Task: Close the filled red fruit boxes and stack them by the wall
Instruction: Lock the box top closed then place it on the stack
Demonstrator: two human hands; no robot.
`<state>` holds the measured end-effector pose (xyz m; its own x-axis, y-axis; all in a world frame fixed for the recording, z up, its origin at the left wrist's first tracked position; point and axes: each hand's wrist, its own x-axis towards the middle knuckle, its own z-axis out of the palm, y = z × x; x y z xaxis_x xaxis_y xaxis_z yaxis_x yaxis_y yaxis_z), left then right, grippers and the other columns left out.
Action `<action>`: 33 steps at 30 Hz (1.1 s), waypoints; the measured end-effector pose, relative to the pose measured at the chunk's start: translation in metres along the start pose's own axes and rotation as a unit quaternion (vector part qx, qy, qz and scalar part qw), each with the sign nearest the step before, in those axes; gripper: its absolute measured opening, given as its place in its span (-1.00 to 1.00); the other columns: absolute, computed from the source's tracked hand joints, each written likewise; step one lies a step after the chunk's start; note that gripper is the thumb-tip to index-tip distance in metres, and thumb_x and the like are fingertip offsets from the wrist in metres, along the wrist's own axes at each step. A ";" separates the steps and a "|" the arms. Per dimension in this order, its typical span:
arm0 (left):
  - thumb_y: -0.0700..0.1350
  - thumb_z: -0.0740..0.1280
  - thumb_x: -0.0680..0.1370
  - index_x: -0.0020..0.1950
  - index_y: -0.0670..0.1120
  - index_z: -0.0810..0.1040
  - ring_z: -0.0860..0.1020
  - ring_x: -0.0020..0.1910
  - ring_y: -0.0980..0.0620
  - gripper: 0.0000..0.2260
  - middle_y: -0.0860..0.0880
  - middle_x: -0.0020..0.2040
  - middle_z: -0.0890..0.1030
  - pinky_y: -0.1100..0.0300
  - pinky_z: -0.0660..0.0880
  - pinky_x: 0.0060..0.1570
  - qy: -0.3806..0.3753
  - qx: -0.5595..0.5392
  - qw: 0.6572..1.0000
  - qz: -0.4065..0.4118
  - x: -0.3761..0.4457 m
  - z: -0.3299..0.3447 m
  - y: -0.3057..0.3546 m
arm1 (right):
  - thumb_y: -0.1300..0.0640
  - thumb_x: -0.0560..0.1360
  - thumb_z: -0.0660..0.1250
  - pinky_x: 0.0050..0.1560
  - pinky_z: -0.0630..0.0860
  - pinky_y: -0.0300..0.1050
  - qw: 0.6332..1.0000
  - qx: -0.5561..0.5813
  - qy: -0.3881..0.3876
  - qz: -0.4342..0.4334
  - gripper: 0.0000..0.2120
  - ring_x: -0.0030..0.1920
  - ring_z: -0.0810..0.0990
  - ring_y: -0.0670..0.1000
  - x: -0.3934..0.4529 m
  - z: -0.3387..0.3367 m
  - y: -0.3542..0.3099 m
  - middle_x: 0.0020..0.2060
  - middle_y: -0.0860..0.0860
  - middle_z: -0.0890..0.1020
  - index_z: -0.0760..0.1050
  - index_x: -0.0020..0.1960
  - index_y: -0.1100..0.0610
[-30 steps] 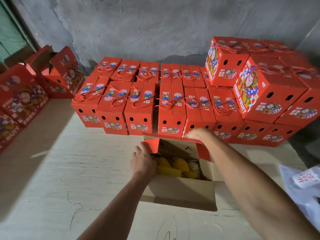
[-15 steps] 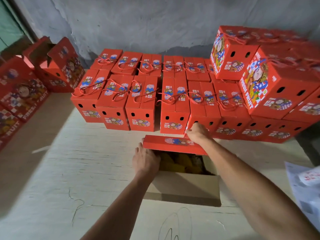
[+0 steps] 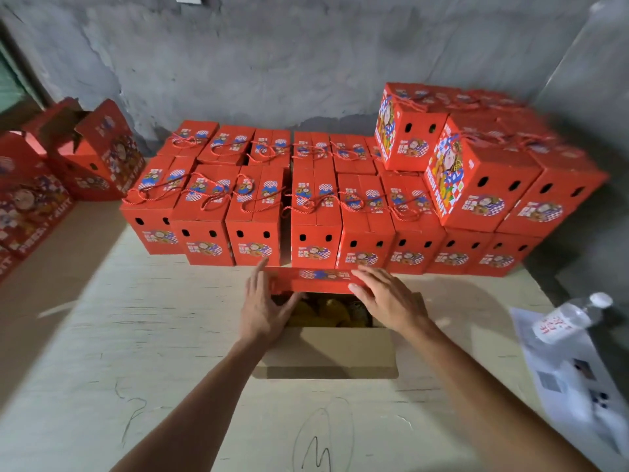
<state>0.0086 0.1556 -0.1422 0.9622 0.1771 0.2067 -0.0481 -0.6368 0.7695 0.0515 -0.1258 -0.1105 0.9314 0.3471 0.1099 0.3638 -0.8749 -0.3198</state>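
Observation:
An open fruit box (image 3: 326, 349) sits in front of me on the table, its brown near flap folded toward me and yellow fruit (image 3: 328, 310) showing inside. Its far red flap (image 3: 315, 280) is folded partly over the opening. My left hand (image 3: 263, 310) lies flat at the flap's left end, fingers straight along its edge. My right hand (image 3: 388, 298) presses with straight fingers on the flap's right end. Behind stand several closed red boxes (image 3: 252, 216) in rows against the grey wall (image 3: 306, 63), with a second layer (image 3: 476, 178) at the right.
Open and flattened red boxes (image 3: 92, 158) lie at the left. A plastic water bottle (image 3: 568, 318) rests on printed papers (image 3: 578, 376) at the right edge of the pale table (image 3: 119, 335).
The far red flap has come down further over the fruit. My right hand slid from its back edge onto its top, and my left hand moved up along its left end.

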 end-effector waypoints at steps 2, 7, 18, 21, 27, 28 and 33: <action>0.36 0.44 0.44 0.30 -0.02 0.46 0.28 0.51 0.03 -0.39 0.05 0.51 0.35 0.01 0.44 0.39 -0.027 0.031 0.999 0.032 -0.006 -0.003 -0.004 | -0.27 0.66 0.14 0.52 0.26 -0.02 0.999 -0.040 -0.033 0.010 -0.38 0.61 0.17 -0.05 -0.009 0.007 -0.001 0.64 -0.08 0.18 0.24 0.63 -0.01; 0.04 0.40 0.61 0.18 0.03 0.53 0.35 0.38 0.02 -0.81 0.08 0.45 0.39 -0.05 0.55 0.27 -0.029 0.066 0.997 0.022 -0.006 -0.007 -0.011 | -0.23 0.58 0.34 0.38 0.46 0.01 0.993 -0.109 -0.040 0.028 -0.37 0.55 0.25 -0.01 -0.003 0.007 -0.010 0.60 -0.09 0.26 0.33 0.58 -0.03; 0.46 0.32 0.47 0.09 -0.04 0.54 0.59 -0.01 -0.02 -0.43 -0.02 -0.04 0.60 0.08 0.48 0.11 -0.165 0.467 0.867 -0.056 0.056 -0.044 0.034 | -0.53 0.36 0.35 -0.28 0.41 -0.15 0.930 -0.301 -0.118 0.176 -0.35 -0.29 0.55 -0.02 0.018 -0.038 -0.021 -0.30 -0.06 0.57 0.59 -0.01 0.07; 0.20 0.39 0.58 0.21 -0.08 0.53 0.50 -0.13 0.01 -0.60 -0.03 -0.05 0.59 0.16 0.46 -0.13 -0.173 0.491 0.853 0.006 0.055 -0.032 0.061 | -0.36 0.52 0.35 -0.34 0.49 -0.16 0.974 -0.166 -0.060 0.140 -0.54 -0.36 0.59 -0.04 0.018 -0.042 -0.025 -0.35 -0.06 0.58 0.56 -0.07 0.06; 0.14 0.24 0.67 0.25 -0.01 0.52 0.66 -0.05 -0.04 -0.71 -0.01 0.05 0.68 0.08 0.63 -0.07 -0.125 0.243 0.961 0.051 0.021 -0.026 0.037 | 0.06 0.63 0.37 -0.16 0.58 -0.19 0.990 0.117 0.053 0.061 -0.87 -0.17 0.65 -0.08 -0.026 -0.005 -0.024 -0.09 -0.07 0.65 0.61 -0.05 0.09; 0.05 0.26 0.68 0.20 0.00 0.57 0.66 -0.04 -0.01 -0.80 0.00 0.06 0.69 0.10 0.61 -0.07 -0.098 0.184 0.976 0.068 0.011 -0.031 0.021 | 0.16 0.60 0.41 -0.06 0.56 -0.25 0.987 0.123 0.085 0.051 -0.94 -0.09 0.63 -0.08 -0.037 0.005 -0.021 0.02 -0.06 0.62 0.64 -0.03 0.13; -0.25 0.22 0.65 0.21 -0.08 0.70 0.56 0.29 0.16 -0.71 0.09 0.37 0.57 0.25 0.54 0.22 -0.117 -0.010 0.980 0.160 -0.029 -0.057 -0.038 | 0.37 0.60 0.31 0.13 0.57 -0.25 0.953 0.236 0.171 0.083 -0.80 0.08 0.65 -0.06 -0.061 0.026 -0.015 0.11 -0.01 0.63 0.63 0.12 0.17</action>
<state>-0.0332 0.2175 -0.1425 0.9323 -0.2080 0.2958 -0.3597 -0.6171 0.6999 -0.0111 -0.1247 -0.1367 0.9553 0.0158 0.2952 0.2385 -0.6312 -0.7380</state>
